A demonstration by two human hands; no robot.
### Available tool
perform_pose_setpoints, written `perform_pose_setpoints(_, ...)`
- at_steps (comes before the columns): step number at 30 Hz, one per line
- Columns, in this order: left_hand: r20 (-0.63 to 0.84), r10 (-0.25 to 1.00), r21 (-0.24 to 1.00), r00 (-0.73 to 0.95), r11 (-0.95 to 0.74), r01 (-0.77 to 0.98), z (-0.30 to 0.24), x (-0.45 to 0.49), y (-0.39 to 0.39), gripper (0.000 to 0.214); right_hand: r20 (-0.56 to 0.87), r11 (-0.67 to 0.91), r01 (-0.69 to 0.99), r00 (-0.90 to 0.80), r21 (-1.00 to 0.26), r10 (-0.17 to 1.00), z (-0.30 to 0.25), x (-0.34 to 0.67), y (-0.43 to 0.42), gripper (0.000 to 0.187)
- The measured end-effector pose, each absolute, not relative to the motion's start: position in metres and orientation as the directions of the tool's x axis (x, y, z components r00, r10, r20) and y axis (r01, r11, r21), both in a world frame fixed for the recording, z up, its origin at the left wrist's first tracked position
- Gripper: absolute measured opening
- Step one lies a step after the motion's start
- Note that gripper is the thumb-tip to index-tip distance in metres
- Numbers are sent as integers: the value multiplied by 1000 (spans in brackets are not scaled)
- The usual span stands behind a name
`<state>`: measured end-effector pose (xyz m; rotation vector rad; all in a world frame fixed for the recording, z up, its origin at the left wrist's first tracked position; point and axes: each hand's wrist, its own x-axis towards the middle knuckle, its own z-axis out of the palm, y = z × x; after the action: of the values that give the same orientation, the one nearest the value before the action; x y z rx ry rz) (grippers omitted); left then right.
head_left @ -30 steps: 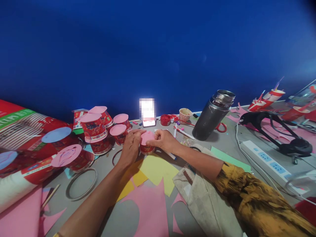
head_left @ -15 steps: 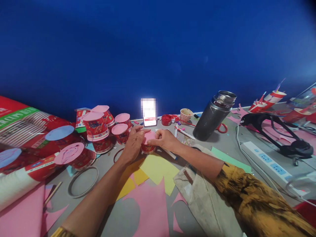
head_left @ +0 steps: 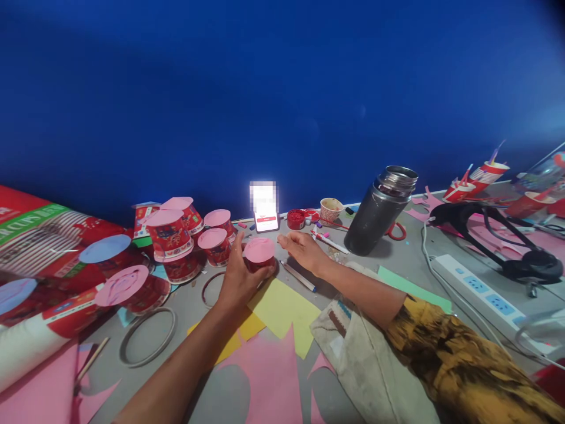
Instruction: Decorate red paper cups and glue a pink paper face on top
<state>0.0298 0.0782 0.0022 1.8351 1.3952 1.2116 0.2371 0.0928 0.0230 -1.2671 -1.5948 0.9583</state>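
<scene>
A small red paper cup (head_left: pixel 255 266) with a round pink paper disc (head_left: pixel 259 249) on its top stands on the table. My left hand (head_left: pixel 242 272) is wrapped round it, thumb at the front and fingers on the left side. Just right of the cup, my right hand (head_left: pixel 302 250) is apart from it, fingers curled and tips pinched together; whether anything small is between them I cannot make out. More red cups with pink tops (head_left: pixel 213 238) stand left of my left hand, some of them stacked. A lit phone (head_left: pixel 266 221) leans upright behind the cup.
A dark open flask (head_left: pixel 377 212), scissors (head_left: pixel 398 231), a red tub (head_left: pixel 295 220) and pens (head_left: pixel 299 277) lie to the right. Cut pink paper (head_left: pixel 273 371), yellow sheets (head_left: pixel 285 312), a cloth pouch (head_left: pixel 375 353), a grey ring (head_left: pixel 148 338) and a power strip (head_left: pixel 477 288) surround my arms.
My right hand has come away from the pink-topped cup to the right. My left hand has gone from the disc's edge to a hold round the cup's side. The view has shifted slightly.
</scene>
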Motion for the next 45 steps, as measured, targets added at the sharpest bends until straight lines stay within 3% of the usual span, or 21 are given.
perform_pose_setpoints(4, 422, 905, 812, 47, -401, 423, 13, 28, 71, 94, 110, 143, 293, -127, -945, 986, 22, 238, 93, 35)
perform_pose_setpoints(8, 399, 916, 836, 44, -383, 393, 19, 23, 67, 97, 60, 102, 266, -161, -959, 985, 21, 234, 90, 17)
perform_pose_setpoints(17, 282, 953, 924, 115, -302, 235, 21, 21, 70, 103, -36, -19, 105, -169, -994, 985, 5, 229, 91, 33)
perform_pose_setpoints(25, 192, 975, 976, 112, -202, 85, 20, 19, 68, 101, -132, -181, -135, -309, -974, 942, 1, 231, 92, 53)
perform_pose_setpoints(30, 57, 997, 977, 60, -43, -209, 8, 23, 69, 104, -125, -199, -238, -294, -951, 948, 3, 232, 91, 60)
perform_pose_setpoints(33, 44, 994, 931, 98, -6, -365, 4, 29, 68, 90, -136, -221, -281, -292, -934, 947, 2, 232, 90, 61)
perform_pose_setpoints(36, 57, 994, 936, 95, -20, -350, 5, 34, 66, 76, -157, -246, -320, -282, -915, 947, 3, 231, 88, 59)
perform_pose_setpoints(40, 76, 997, 959, 23, -67, -274, 11, 38, 62, 76, -165, -261, -301, -309, -917, 937, 3, 229, 86, 62)
perform_pose_setpoints(45, 109, 993, 980, -34, -114, -165, 25, 39, 57, 69, -51, -89, -114, -301, -990, 952, -1, 232, 85, 59)
